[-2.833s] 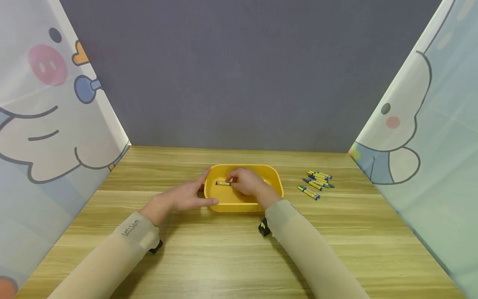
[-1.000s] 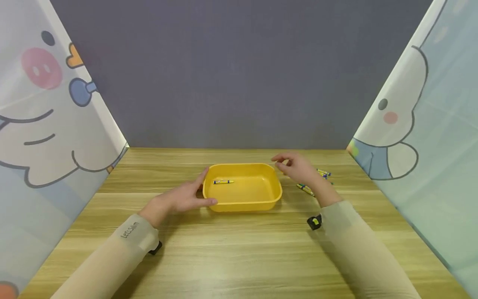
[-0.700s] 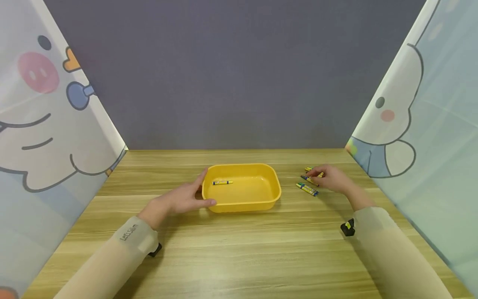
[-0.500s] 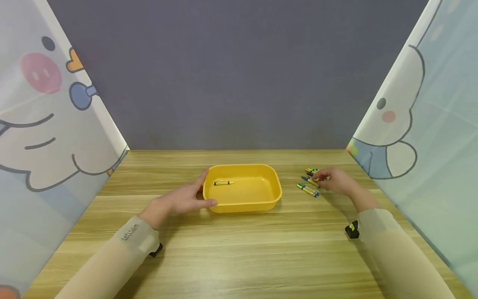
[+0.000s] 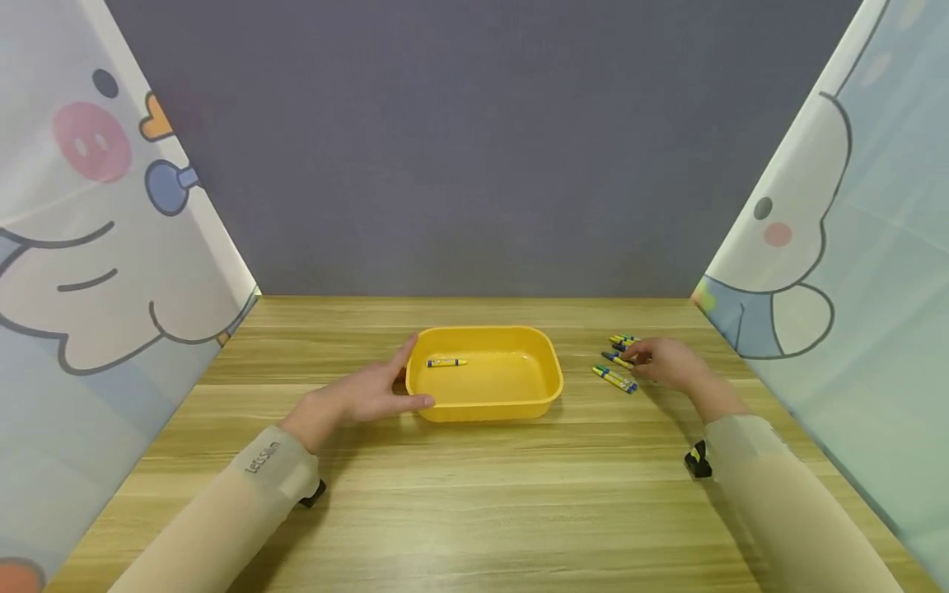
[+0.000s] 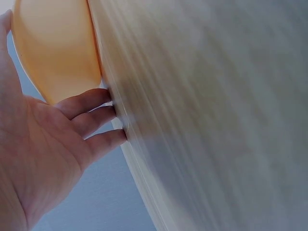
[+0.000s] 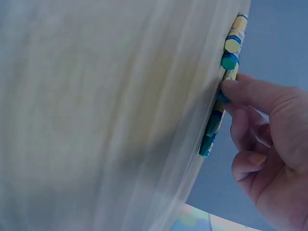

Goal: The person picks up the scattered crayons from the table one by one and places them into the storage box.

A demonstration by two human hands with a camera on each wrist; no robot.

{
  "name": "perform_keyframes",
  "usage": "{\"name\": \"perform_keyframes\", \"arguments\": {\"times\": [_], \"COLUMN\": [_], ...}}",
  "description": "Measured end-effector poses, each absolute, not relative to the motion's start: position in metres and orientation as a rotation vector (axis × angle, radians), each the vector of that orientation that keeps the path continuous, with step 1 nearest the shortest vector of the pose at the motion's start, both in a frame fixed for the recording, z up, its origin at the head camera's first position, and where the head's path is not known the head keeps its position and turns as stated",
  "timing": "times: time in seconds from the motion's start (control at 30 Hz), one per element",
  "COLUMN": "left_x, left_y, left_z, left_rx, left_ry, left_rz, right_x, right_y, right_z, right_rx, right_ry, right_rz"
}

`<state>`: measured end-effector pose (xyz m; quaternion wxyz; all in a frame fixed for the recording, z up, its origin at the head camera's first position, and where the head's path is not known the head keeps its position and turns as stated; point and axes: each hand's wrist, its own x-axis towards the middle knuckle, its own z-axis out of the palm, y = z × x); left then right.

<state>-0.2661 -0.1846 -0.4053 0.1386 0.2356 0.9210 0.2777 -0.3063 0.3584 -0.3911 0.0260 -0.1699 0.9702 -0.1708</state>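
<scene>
A yellow tray (image 5: 485, 410) sits on the wooden table. My left hand (image 5: 371, 390) steadies its left end with spread fingers, the thumb over the front rim and the index finger by the far left corner. In the left wrist view the other fingers (image 6: 98, 120) reach down to the table beside the tray. One crayon (image 5: 446, 362) with a yellow wrapper lies inside, toward the left. My right hand (image 5: 666, 364) is at a small pile of crayons (image 5: 614, 380) right of the tray. Its thumb and forefinger pinch a crayon (image 7: 223, 97) there; the other fingers curl in.
A dark grey panel (image 5: 482, 148) rises along the table's back edge. Cartoon-printed cloth sheets (image 5: 104, 247) stand on both sides. The bare wooden table top (image 5: 489, 502) stretches in front of the tray.
My right hand has left the tray, where it was beside the crayon now lying there, and has moved right to the pile, its fingers now on a crayon. My left hand has stayed at the tray.
</scene>
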Motion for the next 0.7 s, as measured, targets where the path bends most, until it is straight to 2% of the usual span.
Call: {"name": "perform_keyframes", "arguments": {"times": [0.37,0.7], "left_x": [-0.265,-0.264], "left_y": [-0.184,-0.183], "left_z": [-0.403,-0.401], "left_rx": [0.676,0.651], "left_ry": [2.659,2.685], "left_rz": [0.798,0.76], "right_x": [-0.304,-0.305], "right_y": [0.35,0.305], "right_z": [-0.39,-0.368], "right_rx": [-0.558,-0.666], "right_ry": [3.069,3.099], "right_rz": [-0.543,-0.708]}}
